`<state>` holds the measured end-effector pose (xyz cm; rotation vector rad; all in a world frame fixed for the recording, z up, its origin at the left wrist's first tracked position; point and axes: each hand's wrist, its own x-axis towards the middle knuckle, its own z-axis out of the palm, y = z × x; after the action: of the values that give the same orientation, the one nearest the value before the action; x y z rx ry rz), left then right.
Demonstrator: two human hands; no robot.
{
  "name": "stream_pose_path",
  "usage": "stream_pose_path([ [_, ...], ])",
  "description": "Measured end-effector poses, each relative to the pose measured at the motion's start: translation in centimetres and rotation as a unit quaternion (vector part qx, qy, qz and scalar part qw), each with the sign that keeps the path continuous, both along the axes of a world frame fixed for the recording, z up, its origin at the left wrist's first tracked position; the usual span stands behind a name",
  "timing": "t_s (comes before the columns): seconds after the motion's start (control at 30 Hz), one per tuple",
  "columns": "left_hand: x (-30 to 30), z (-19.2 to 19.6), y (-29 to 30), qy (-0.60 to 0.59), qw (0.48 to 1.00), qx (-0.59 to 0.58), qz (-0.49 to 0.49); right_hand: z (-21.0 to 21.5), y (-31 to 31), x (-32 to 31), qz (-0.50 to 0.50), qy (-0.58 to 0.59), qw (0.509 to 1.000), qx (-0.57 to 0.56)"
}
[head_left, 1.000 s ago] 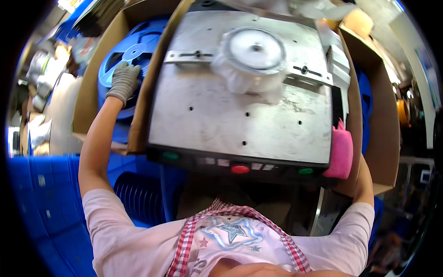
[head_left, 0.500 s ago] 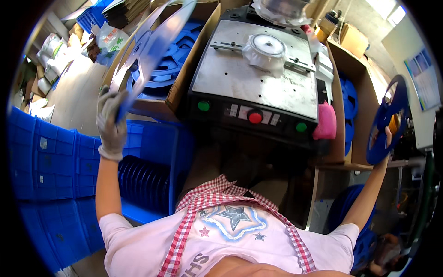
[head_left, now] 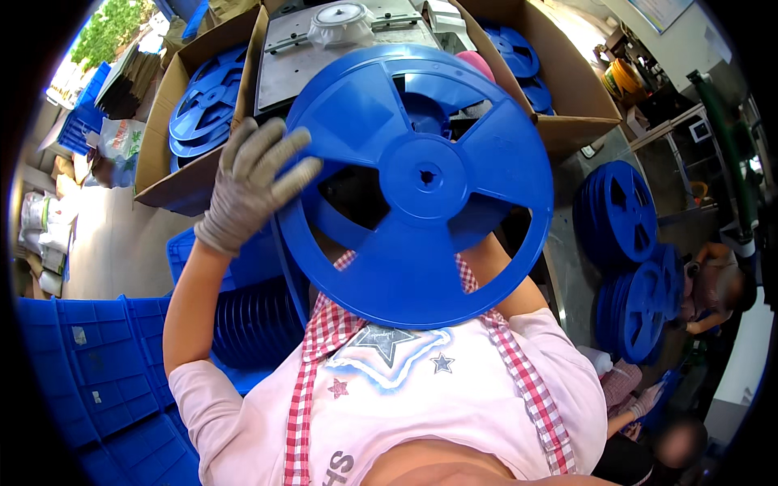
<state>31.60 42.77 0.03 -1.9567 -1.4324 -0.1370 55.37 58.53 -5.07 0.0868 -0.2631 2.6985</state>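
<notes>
A large blue plastic reel disc (head_left: 425,267) is in front of my chest, with a round hub and wide cut-outs. Through its openings a second blue disc (head_left: 336,219) shows behind it. My left hand (head_left: 259,182), in a pale glove, is at the front disc's upper left rim, fingers stretched and spread over the edge. Whether it bears any of the disc's weight I cannot tell. Behind the discs my right hand is hidden; only its bare forearm (head_left: 506,271) shows below them.
Ahead stands a machine with a metal plate (head_left: 284,69) and a wrapped round fixture (head_left: 340,23). Cardboard boxes of blue discs (head_left: 150,174) (head_left: 567,130) flank it. Blue crates (head_left: 105,356) are at left. Reel stacks (head_left: 620,215) and two co-workers (head_left: 713,287) are at right.
Both hands have come in from the sides, bringing the two discs together before my chest. My left hand's fingers have spread, and my right hand has passed behind the discs. The view has shifted.
</notes>
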Motion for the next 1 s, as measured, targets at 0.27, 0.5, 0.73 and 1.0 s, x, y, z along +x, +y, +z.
stream_pose_path([
  [0.27, 3.4, -2.9, -0.2, -0.558, 0.812, -0.163, 0.054, -0.6, -1.8, 0.2, 0.027, -0.007, 1.000, 0.009],
  [0.5, 7.7, -6.4, -3.2, -0.843, 0.507, -0.179, 0.009, -0.8, -3.2, -2.6, -0.048, -0.118, 0.961, 0.244],
  [0.73, 3.1, -6.3, -4.6, -0.919, 0.349, -0.173, -0.059, -0.3, -3.1, -6.8, -0.206, -0.130, 0.658, 0.712],
  [1.0, -0.3, -4.1, -11.4, -0.908, 0.399, -0.125, -0.024, 0.9, -4.7, -7.3, -0.207, -0.141, 0.497, 0.831],
])
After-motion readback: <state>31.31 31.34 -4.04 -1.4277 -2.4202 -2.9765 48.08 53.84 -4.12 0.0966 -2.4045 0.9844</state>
